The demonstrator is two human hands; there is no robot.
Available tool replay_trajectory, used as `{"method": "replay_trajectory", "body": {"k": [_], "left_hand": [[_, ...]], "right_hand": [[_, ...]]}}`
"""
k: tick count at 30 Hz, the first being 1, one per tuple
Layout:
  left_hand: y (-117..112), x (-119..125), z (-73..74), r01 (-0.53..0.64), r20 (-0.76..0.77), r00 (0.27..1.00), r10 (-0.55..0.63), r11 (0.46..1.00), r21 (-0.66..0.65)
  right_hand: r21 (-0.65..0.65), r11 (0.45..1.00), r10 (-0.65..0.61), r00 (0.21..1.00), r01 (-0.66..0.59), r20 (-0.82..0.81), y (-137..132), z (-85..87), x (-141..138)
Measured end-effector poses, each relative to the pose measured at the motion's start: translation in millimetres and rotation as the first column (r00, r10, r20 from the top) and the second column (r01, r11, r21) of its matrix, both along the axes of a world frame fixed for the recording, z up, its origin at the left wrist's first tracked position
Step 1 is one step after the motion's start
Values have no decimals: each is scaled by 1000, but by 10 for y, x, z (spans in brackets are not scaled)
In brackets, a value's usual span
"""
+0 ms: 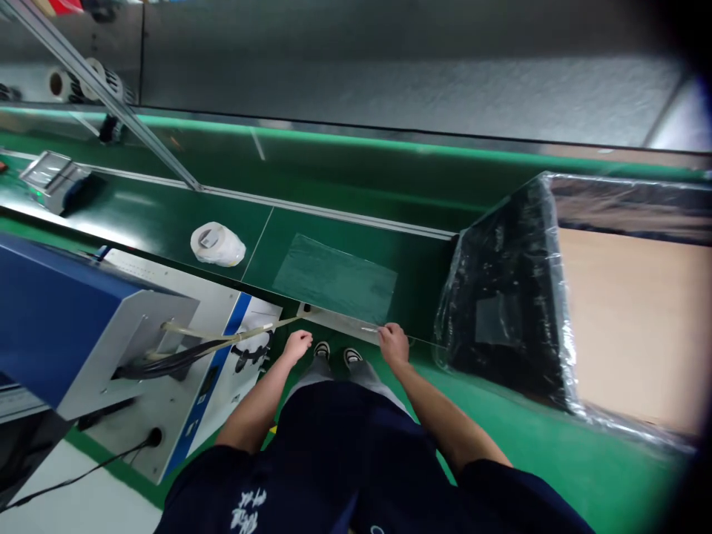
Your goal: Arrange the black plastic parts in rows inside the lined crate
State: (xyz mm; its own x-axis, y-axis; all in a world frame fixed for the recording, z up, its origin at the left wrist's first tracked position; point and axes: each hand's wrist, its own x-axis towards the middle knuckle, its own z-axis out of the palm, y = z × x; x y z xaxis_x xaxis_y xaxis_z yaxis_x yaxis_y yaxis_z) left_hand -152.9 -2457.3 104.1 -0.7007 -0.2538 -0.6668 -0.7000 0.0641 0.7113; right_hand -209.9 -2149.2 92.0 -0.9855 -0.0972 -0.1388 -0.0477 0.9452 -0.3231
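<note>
A clear plastic sheet or flat bag (337, 276) lies on the green worktable (423, 259); which of the two it is I cannot tell. My right hand (393, 343) is at its near right corner, with thumb and fingers pinched on the edge of the plastic. A shiny strip of the film shows just left of the fingertips. My left hand (299, 345) hangs apart from the sheet, just off the table's near edge, with its fingers curled closed and nothing showing in them. Left of the sheet a white roll (218, 245), likely of labels, lies on the table.
On the right stands a large black box wrapped in clear film (495, 297), with cardboard (634, 319) inside. A blue and white machine (216, 326) with cables is close on my left. Farther left sits a scale-like device (54, 182). A metal post (122, 111) rises behind the table.
</note>
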Motion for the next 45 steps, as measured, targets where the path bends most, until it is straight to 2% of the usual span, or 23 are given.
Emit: {"method": "replay_trajectory", "body": {"k": [3,7,11,13,15,17,23,26,29,33,37,41,43,45], "left_hand": [[-140,-271,-24,-116,-3,993,117,989,95],[-294,-640,-56,-310,22,950,313,926,217],[-412,-945,-99,-447,79,891,447,836,319],[-456,-1050,-122,-482,110,872,477,798,363],[-489,-1123,-142,-503,139,860,491,768,396],[-511,-1171,-157,-522,167,849,501,749,408],[-558,-1213,-144,-574,171,814,555,725,379],[-559,-1181,-88,-563,116,817,564,738,372],[-506,-1104,-2,-524,43,837,545,778,346],[-311,-915,143,-441,-63,878,475,853,280],[43,-655,316,-322,-139,926,350,927,191],[591,-376,489,-202,-183,959,218,974,102],[942,-230,563,-144,-196,968,155,987,70],[1341,-73,623,-86,-204,974,94,995,45]], "right_hand": [[-178,971,-167,986,160,-21,32,-85,185],[-373,880,-295,954,293,53,46,-146,396],[-521,738,-423,896,428,137,32,-153,576],[-561,658,-471,856,502,212,31,-135,673],[-574,603,-506,822,554,261,42,-106,774],[-572,582,-531,803,578,271,62,-73,871],[-560,583,-562,790,588,244,144,-40,1150],[-565,558,-580,773,607,257,180,-74,1298],[-584,529,-597,759,616,260,221,-119,1474],[-601,501,-622,742,622,250,333,-148,1795],[-602,456,-678,694,655,241,545,-145,2262],[-639,360,-733,629,680,257,836,-161,2891],[-657,315,-758,598,685,260,1004,-181,3256],[-664,293,-784,571,687,244,1191,-194,3641]]}}
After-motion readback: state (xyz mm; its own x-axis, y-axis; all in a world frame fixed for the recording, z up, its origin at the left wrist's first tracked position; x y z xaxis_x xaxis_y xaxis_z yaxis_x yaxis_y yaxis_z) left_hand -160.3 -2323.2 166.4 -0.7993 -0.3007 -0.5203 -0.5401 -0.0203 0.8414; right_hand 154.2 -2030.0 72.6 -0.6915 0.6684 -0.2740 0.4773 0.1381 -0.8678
